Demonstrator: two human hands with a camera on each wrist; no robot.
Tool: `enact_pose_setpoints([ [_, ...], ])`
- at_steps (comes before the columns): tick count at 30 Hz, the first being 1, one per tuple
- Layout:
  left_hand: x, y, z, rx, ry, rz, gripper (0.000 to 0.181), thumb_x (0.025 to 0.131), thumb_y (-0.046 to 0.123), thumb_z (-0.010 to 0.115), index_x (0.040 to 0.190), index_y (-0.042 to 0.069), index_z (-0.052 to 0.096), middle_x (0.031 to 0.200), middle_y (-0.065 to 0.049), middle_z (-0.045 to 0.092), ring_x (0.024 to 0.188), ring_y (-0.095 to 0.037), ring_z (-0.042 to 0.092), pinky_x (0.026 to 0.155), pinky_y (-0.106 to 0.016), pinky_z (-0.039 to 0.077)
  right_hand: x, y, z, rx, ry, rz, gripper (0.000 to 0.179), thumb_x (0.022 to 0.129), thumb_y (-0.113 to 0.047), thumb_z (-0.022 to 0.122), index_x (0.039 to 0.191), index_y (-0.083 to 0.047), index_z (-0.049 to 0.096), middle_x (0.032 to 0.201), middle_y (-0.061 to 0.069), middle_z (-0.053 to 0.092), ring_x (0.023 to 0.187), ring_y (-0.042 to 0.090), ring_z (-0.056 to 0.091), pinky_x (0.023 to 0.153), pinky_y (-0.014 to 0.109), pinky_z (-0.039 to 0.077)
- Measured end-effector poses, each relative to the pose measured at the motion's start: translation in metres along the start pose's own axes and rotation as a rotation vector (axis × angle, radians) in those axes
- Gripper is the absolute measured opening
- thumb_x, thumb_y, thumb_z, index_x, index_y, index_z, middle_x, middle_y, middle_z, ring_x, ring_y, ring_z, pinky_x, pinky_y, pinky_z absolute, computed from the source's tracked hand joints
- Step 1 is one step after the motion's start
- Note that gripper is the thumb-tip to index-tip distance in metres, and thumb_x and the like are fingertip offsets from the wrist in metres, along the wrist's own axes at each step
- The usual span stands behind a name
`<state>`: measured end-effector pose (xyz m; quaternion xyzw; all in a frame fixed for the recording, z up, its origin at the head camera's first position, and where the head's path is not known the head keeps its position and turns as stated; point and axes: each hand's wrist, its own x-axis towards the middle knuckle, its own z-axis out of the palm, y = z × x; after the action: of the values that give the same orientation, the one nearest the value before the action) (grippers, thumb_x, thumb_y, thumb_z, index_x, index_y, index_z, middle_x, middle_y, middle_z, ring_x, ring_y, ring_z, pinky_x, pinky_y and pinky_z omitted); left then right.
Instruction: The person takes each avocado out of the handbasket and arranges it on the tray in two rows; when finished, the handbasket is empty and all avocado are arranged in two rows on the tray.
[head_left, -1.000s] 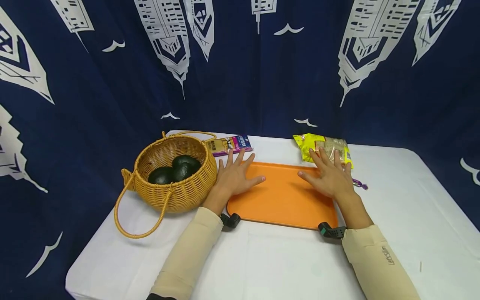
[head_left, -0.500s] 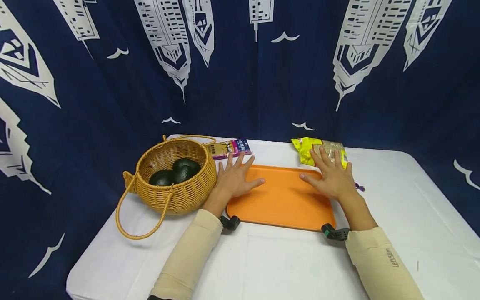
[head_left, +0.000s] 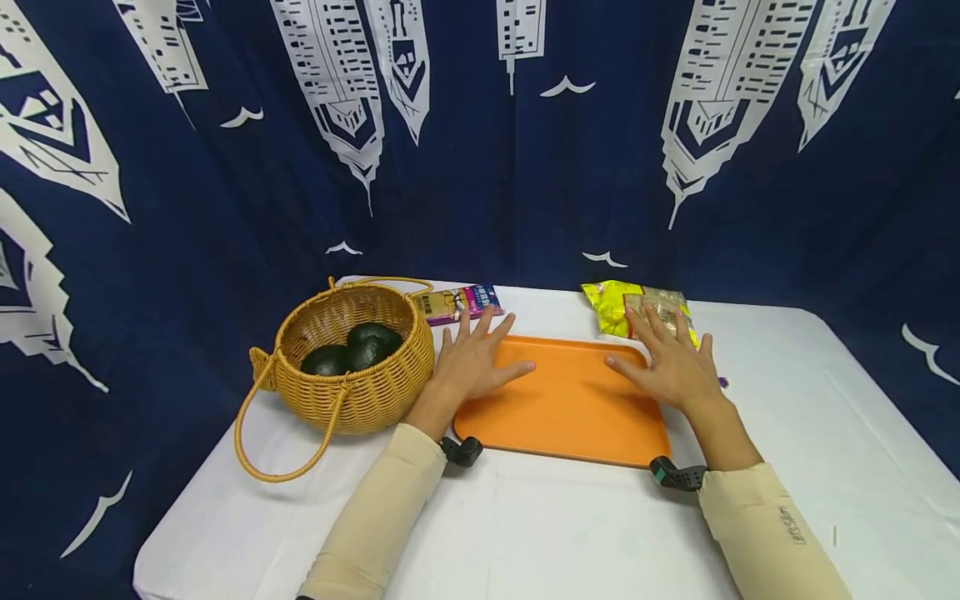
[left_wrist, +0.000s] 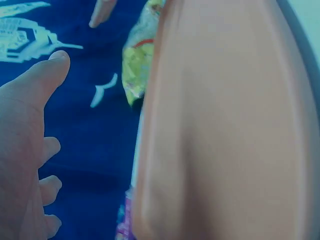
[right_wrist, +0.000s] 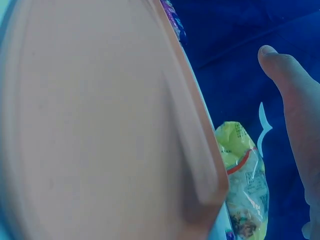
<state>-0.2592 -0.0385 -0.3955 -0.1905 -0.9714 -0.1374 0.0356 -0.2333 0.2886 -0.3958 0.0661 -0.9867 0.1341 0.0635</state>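
My left hand (head_left: 471, 364) hovers over the left end of an orange tray (head_left: 562, 408), fingers spread, holding nothing. Over the tray's right end my right hand (head_left: 675, 367) is spread the same way, also without a hold on anything. In the left wrist view the left hand (left_wrist: 25, 130) shows apart from the tray (left_wrist: 235, 120); the right wrist view shows the right hand (right_wrist: 300, 115) apart from it too. Beyond the right fingers lies a yellow, partly clear food bag (head_left: 615, 304). Past the left fingertips is a flat purple and gold packet (head_left: 480, 298).
Left of the tray stands a wicker basket (head_left: 382, 400) with raised looped handles and several dark green avocados (head_left: 373, 343) inside. A small purple wrapped item (head_left: 723, 382) peeks out behind the right hand. A white tablecloth (head_left: 555, 533) covers the table; a dark blue patterned curtain (head_left: 480, 183) hangs behind.
My right hand has shifted slightly right, covering more of the small purple item. The left hand stays nearly in place. The whole scene sits slightly lower in the head view.
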Motion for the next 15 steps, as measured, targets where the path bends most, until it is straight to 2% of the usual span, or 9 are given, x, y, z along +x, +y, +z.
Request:
enact_pose_setpoints([
  [3,-0.005,0.004,-0.010,-0.059,-0.004,0.044,0.095,0.083,0.089,0.039,0.162,0.039,0.017,0.169,0.000,0.006,0.152,-0.040,-0.001,0.114,-0.066,0.009,-0.003,0.004,-0.003,0.047,-0.043,-0.036,0.096,0.091,-0.072,0.054,0.164,-0.029,0.008,0.167,0.015,0.007,0.147,0.051,-0.008,0.102,0.080,-0.007],
  [7,-0.015,0.009,-0.033,-0.181,-0.051,0.158,0.092,0.085,0.083,0.047,0.161,0.040,0.019,0.169,0.003,0.007,0.152,-0.035,0.005,0.115,-0.063,0.015,-0.005,0.014,-0.008,0.146,-0.132,-0.130,0.099,0.091,-0.063,0.064,0.164,-0.028,0.007,0.167,0.018,0.007,0.145,0.057,-0.006,0.103,0.080,0.000],
  [11,-0.030,0.013,-0.058,-0.284,-0.112,0.266,0.090,0.086,0.076,0.056,0.161,0.041,0.020,0.168,0.008,0.009,0.153,-0.025,0.006,0.115,-0.061,0.018,-0.009,0.026,-0.010,0.198,-0.205,-0.193,0.101,0.088,-0.059,0.070,0.164,-0.025,0.012,0.167,0.018,0.009,0.144,0.059,-0.004,0.103,0.081,0.004],
  [15,-0.049,0.015,-0.082,-0.332,-0.142,0.379,0.090,0.086,0.069,0.063,0.161,0.038,0.024,0.167,0.013,0.009,0.153,-0.016,0.006,0.116,-0.058,0.019,-0.020,0.037,-0.009,0.228,-0.256,-0.222,0.102,0.085,-0.055,0.075,0.163,-0.019,0.019,0.166,0.019,0.011,0.146,0.057,-0.004,0.100,0.083,0.008],
])
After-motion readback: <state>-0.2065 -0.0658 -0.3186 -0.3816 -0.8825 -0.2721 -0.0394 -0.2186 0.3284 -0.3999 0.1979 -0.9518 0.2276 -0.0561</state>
